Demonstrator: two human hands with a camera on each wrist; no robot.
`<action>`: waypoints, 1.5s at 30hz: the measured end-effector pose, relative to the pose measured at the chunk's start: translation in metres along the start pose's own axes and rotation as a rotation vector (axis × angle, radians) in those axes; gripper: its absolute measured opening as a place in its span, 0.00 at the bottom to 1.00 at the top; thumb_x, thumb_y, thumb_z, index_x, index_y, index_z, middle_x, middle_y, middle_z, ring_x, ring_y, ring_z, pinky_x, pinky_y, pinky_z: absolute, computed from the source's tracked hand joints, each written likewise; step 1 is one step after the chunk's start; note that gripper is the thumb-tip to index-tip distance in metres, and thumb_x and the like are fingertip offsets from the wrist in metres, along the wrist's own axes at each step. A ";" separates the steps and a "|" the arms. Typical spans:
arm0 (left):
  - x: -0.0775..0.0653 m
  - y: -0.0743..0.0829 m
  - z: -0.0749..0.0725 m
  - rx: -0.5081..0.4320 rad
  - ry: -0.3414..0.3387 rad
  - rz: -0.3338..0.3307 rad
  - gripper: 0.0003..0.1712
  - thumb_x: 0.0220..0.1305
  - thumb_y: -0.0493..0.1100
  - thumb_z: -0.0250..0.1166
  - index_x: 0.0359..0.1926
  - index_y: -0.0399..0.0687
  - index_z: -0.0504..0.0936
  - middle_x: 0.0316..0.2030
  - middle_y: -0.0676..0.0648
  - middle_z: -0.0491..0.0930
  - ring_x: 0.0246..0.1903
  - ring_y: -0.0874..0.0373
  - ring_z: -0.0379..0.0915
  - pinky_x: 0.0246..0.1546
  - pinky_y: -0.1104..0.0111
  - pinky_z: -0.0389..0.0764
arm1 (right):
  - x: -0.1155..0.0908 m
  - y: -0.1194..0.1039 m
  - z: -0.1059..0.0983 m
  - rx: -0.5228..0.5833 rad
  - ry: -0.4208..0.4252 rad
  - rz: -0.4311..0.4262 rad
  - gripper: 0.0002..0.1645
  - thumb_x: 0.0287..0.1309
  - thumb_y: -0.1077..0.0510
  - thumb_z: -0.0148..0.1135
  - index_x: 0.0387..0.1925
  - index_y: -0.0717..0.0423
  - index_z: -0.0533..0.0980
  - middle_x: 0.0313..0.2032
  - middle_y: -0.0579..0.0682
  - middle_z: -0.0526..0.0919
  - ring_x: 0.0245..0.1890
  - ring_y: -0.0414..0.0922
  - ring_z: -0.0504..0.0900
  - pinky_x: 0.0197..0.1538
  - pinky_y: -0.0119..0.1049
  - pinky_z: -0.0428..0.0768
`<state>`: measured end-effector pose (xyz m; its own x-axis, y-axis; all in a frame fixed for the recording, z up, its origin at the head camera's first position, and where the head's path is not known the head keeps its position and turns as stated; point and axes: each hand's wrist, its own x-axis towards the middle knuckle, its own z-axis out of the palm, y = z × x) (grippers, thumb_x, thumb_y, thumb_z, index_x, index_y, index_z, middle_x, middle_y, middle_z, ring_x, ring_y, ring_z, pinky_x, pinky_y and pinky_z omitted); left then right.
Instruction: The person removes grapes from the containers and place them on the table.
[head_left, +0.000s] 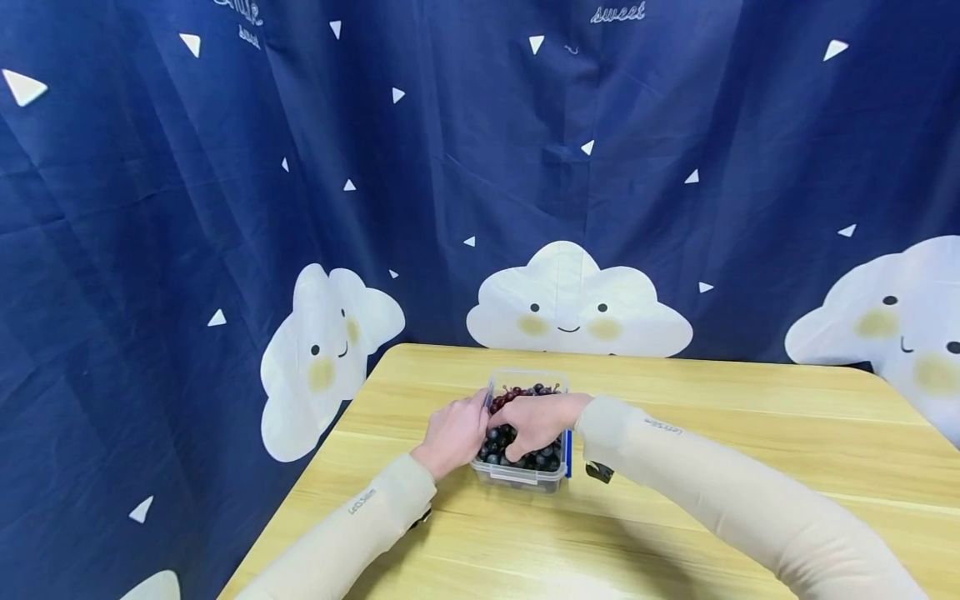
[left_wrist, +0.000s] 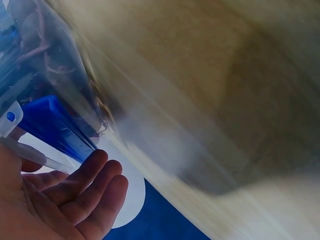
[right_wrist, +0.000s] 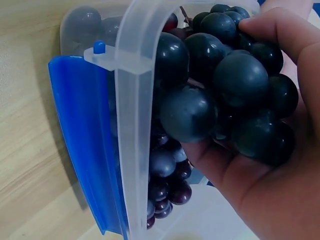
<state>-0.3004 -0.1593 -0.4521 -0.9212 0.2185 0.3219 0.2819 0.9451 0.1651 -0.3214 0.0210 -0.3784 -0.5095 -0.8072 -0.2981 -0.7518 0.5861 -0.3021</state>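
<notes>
A clear plastic box (head_left: 517, 477) stands on the table, filled with dark grapes (head_left: 546, 458) and, toward its far end, redder ones (head_left: 498, 403). My left hand (head_left: 456, 433) holds the box's left side at the rim; in the left wrist view its fingers (left_wrist: 102, 205) lie outside, by a blue latch (left_wrist: 52, 125). Reaching in from the right, my right hand (head_left: 536, 421) grips a bunch of large dark grapes (right_wrist: 240, 77), with the thumb and fingers curled round it. Whether that bunch is lifted off the others, I cannot tell.
The box sits on a light wooden table (head_left: 712, 433). A second blue latch (right_wrist: 82, 145) hangs folded down on the box's right side. Behind the table hangs a dark blue curtain (head_left: 480, 167) printed with white clouds and triangles.
</notes>
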 end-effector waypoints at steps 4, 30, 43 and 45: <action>0.001 -0.001 -0.002 -0.006 -0.011 -0.005 0.22 0.77 0.46 0.48 0.67 0.49 0.74 0.44 0.43 0.86 0.41 0.45 0.85 0.32 0.49 0.83 | -0.005 -0.001 -0.006 0.016 0.012 -0.015 0.38 0.61 0.52 0.67 0.71 0.49 0.69 0.63 0.46 0.79 0.49 0.33 0.77 0.64 0.35 0.74; -0.001 -0.004 -0.004 -0.060 -0.020 0.007 0.23 0.77 0.47 0.48 0.66 0.47 0.74 0.42 0.41 0.86 0.38 0.44 0.85 0.33 0.51 0.83 | -0.052 0.003 -0.038 0.066 0.143 -0.102 0.38 0.60 0.55 0.62 0.72 0.54 0.67 0.68 0.49 0.74 0.58 0.40 0.77 0.65 0.38 0.74; -0.003 -0.002 -0.003 -0.080 -0.046 -0.019 0.24 0.75 0.47 0.50 0.68 0.46 0.72 0.31 0.47 0.83 0.27 0.53 0.79 0.25 0.58 0.79 | -0.089 0.025 -0.043 0.111 0.260 -0.051 0.36 0.60 0.55 0.60 0.71 0.52 0.68 0.67 0.49 0.75 0.40 0.37 0.78 0.60 0.45 0.76; -0.002 -0.001 -0.003 -0.082 -0.049 -0.022 0.24 0.75 0.46 0.51 0.68 0.46 0.72 0.28 0.49 0.81 0.24 0.55 0.76 0.23 0.60 0.77 | -0.095 0.029 -0.043 0.119 0.280 -0.041 0.36 0.60 0.55 0.60 0.71 0.50 0.68 0.62 0.48 0.78 0.28 0.35 0.75 0.55 0.42 0.75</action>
<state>-0.2981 -0.1614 -0.4500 -0.9391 0.2111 0.2713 0.2801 0.9274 0.2478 -0.3131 0.1117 -0.3199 -0.5880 -0.8084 -0.0270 -0.7280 0.5435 -0.4179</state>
